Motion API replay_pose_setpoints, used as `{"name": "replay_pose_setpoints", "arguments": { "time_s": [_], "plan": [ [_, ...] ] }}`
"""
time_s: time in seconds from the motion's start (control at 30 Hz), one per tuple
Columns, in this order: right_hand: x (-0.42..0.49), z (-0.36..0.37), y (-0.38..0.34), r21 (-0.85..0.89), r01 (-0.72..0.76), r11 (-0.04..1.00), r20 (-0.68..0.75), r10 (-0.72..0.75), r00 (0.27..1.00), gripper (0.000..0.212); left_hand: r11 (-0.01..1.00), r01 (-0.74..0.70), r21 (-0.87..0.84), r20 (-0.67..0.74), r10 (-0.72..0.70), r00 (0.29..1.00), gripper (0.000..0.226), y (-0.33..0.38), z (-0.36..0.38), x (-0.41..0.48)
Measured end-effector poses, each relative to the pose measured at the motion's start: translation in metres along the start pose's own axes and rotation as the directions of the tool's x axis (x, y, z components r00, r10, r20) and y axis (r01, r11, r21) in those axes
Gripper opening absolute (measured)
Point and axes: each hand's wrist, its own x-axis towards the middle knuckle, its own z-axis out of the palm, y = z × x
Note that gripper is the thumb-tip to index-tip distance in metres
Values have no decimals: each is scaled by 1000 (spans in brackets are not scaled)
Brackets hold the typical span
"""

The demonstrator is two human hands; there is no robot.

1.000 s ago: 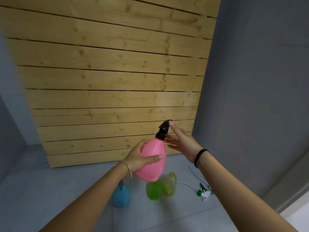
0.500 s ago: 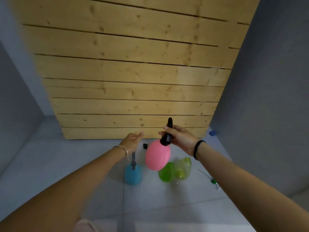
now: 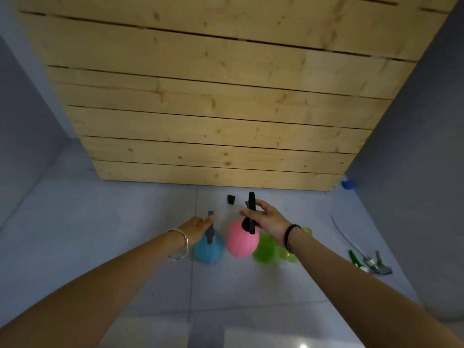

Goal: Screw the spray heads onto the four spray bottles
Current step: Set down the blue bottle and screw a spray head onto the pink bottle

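Fingers [image 3: 247,214] of the right hand [image 3: 270,222] curl round the black spray head [image 3: 251,200] seated on the pink bottle [image 3: 241,241], which sits between the blue bottle [image 3: 209,249] and the green bottle [image 3: 265,248] — on the floor [image 3: 125,234] or just above it, I cannot tell. The left hand [image 3: 197,226] — fingers straight, holding nothing — is just beside the blue bottle's head.

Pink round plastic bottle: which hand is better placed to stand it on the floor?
Right, probably. The right hand grips the black spray head on the pink round plastic bottle; the left hand is open, holding nothing, beside the blue round bottle.
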Motion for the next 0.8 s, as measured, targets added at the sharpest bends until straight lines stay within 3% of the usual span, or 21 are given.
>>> {"name": "replay_pose_setpoints", "arguments": {
  "time_s": [0.4,0.8],
  "plan": [
    [39,7,50,-22,-72,997,15,72,997,57,998,20,-57,8,-20,1000,59,-27,30,31],
    [46,7,55,-15,-74,997,28,74,997,57,997,36,-72,-8,-37,999,61,-23,32,30]
  ]
}}
